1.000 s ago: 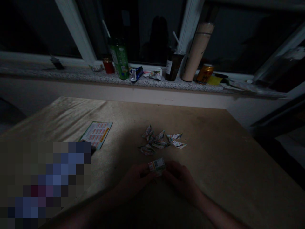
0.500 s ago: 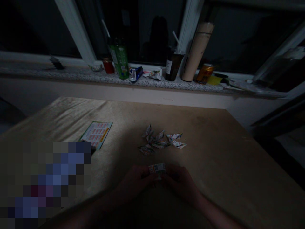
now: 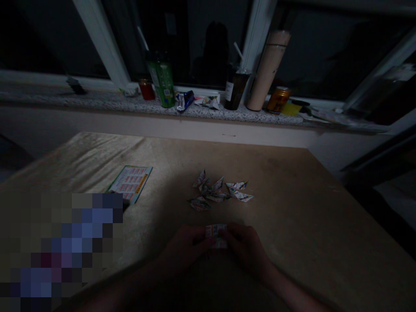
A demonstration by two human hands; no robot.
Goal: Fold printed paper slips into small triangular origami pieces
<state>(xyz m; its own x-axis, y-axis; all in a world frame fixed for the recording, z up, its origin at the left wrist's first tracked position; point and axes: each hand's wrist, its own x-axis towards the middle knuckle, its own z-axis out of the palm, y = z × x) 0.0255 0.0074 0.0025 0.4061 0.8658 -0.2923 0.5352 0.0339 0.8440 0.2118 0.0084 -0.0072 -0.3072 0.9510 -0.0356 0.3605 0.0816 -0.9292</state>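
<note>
A small piece of printed paper (image 3: pixel 217 232) is pinched between my two hands, low in the middle of the view. My left hand (image 3: pixel 186 247) grips its left edge, thumb on top. On its right edge my right hand (image 3: pixel 246 245) is closed in the same way, with the thumb lying across the printed face. The undersides of the fingers are hidden in shadow. Just beyond the hands, several folded paper boats (image 3: pixel 217 190), made of similar printed paper, lie in a loose cluster on the table (image 3: pixel 286 208).
A printed calendar card (image 3: pixel 133 180) lies on the left of the table, beside a pixelated patch. Along the granite windowsill (image 3: pixel 201 113) stand a green bottle (image 3: pixel 165 84), a dark cup with a straw (image 3: pixel 236 91), a tall beige flask (image 3: pixel 268 71), an orange can (image 3: pixel 278 100) and a red jar (image 3: pixel 147 89).
My right thumb has moved up over the paper's printed face. The paper has shifted slightly right and tilts a little differently. The boats and the sill items stay where they were.
</note>
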